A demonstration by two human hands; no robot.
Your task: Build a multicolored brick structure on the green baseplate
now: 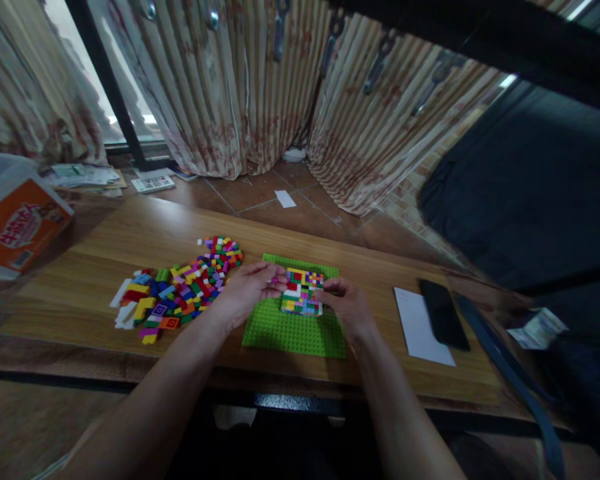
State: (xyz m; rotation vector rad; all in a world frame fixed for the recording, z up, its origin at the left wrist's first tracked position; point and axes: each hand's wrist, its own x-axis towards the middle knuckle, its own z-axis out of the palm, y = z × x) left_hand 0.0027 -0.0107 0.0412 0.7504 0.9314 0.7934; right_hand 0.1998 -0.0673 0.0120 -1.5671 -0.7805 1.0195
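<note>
A green studded baseplate (295, 337) lies on the wooden board. On it sits a patchwork of multicoloured toy bricks (300, 293), roughly rectangular. At its upper left edge is my left hand (254, 285), with a small purple toy brick (274, 281) pinched at the fingertips. My right hand (347, 303) reaches the patchwork's right side, its fingers curled together at the edge. Whether a brick is between those fingers cannot be made out. Left of the baseplate spreads a heap of loose toy bricks (185, 290) in many colours.
The wooden board (145, 223) bears a white sheet (417, 327) and a black phone (443, 313) on the right. At far left stands a clear plastic tub (10, 173) with an orange label. Beyond the board are papers, a tiled floor and striped curtains (215, 100).
</note>
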